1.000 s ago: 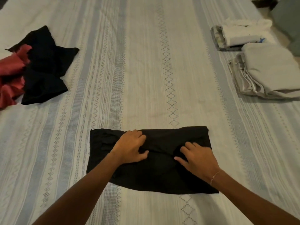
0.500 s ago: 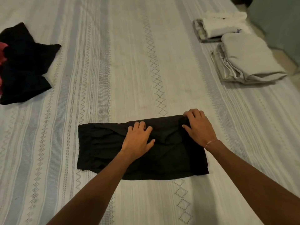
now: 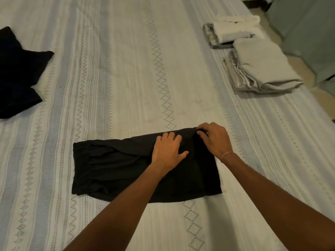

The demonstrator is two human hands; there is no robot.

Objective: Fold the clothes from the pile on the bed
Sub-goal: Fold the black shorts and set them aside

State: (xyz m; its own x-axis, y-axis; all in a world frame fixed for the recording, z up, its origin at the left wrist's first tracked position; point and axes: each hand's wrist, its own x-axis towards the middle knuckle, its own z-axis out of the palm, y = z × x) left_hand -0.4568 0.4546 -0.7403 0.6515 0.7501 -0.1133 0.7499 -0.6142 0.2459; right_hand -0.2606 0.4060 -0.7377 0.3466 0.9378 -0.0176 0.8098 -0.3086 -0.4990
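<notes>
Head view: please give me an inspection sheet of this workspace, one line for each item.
Surface: bed with pale striped woven bedspread, flat.
Job's things: black garment folded into a rectangle near the person; dark unfolded clothes pile at far left; two folded stacks at far right, a beige folded stack and behind it a white folded stack.
Clutter: nothing seen.
Grippers: left hand rests flat on the black garment; right hand pinches its far right corner.
Cables: nothing seen.
Surroundings: grey-green furniture beside the bed, floor partly visible.
</notes>
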